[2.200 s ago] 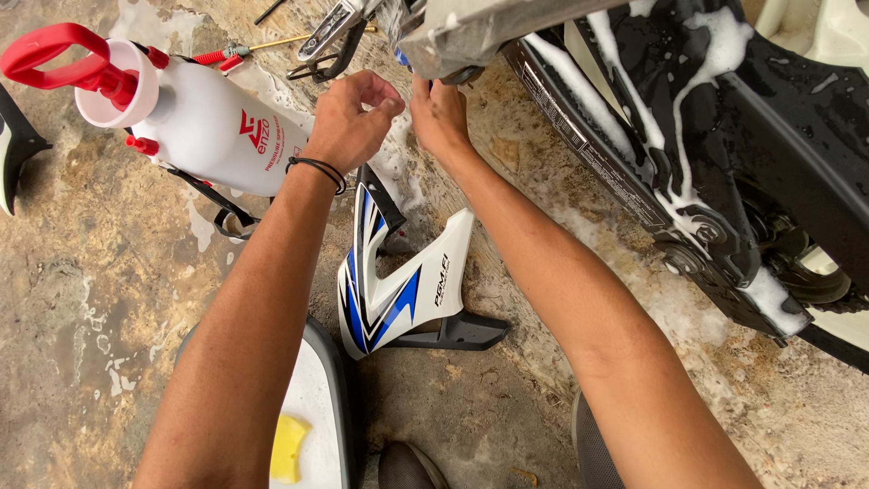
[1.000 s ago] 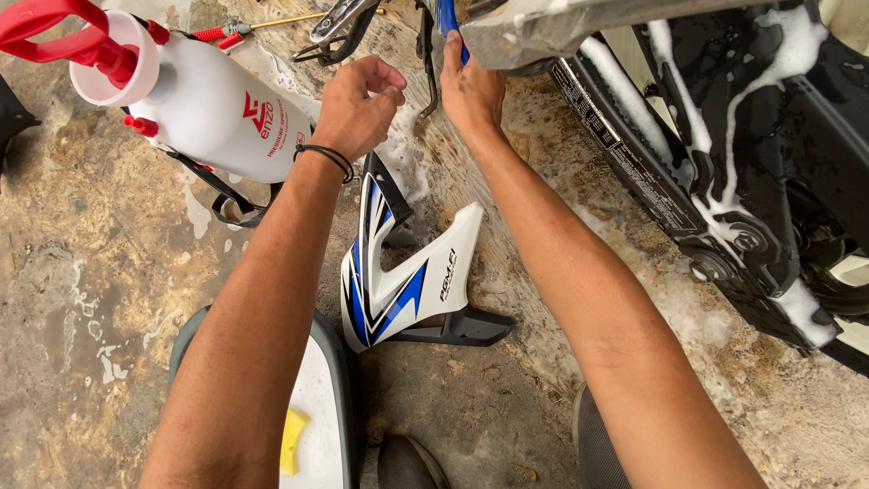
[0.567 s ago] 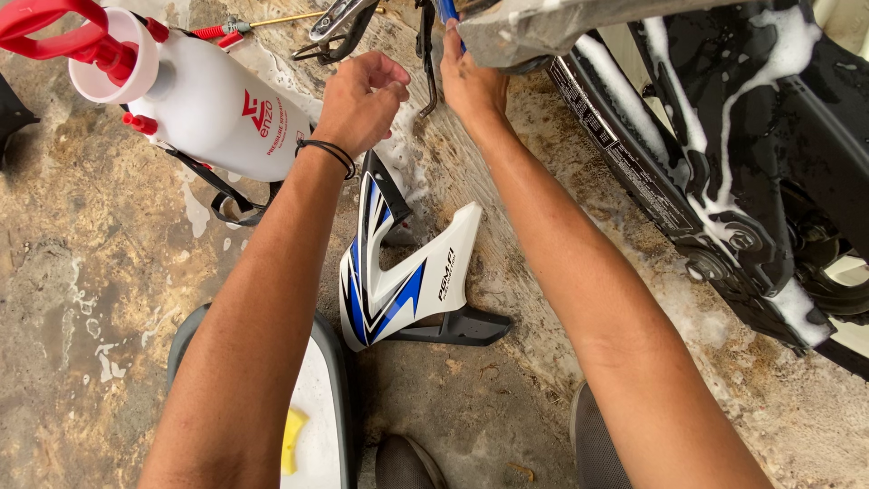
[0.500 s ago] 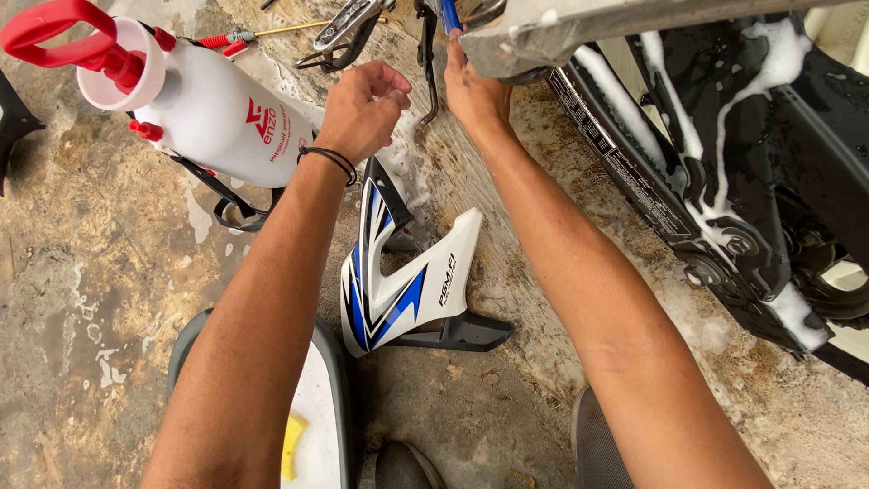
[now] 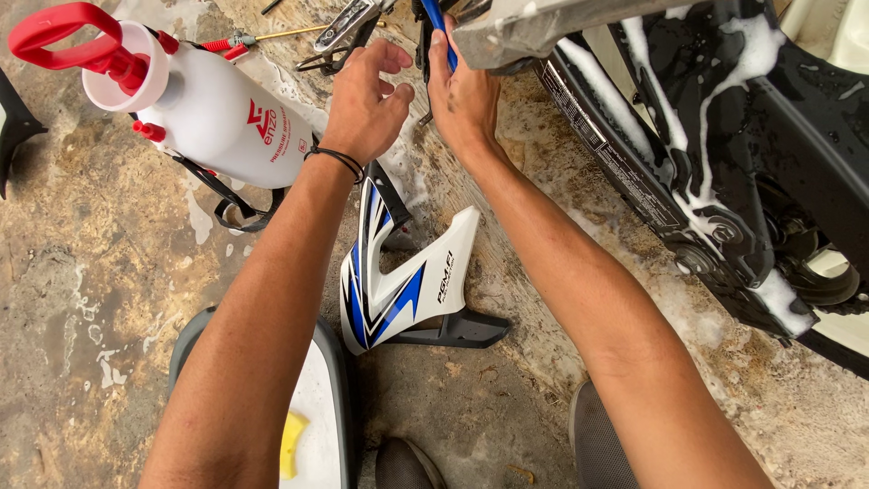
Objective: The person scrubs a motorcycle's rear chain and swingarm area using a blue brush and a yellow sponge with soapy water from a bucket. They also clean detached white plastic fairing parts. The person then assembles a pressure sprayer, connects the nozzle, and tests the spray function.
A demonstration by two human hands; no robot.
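wet concrete floor (image 5: 81, 299). both arms reach forward; right hand (image 5: 462, 95) closed on blue tool handle (image 5: 438, 25) under the soapy motorcycle (image 5: 724, 154). left hand (image 5: 367, 100) half-curled, empty. tool tip cut off.

Motorcycle wash yard: soapy motorcycle (image 5: 724, 163), pressure sprayer (image 5: 208, 118)

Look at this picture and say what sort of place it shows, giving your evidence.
Probably an outdoor motorbike washing or repair spot: a foam-streaked motorbike stands on wet concrete ground, a detached white and blue fairing panel lies there, and a white pressure sprayer lies nearby.
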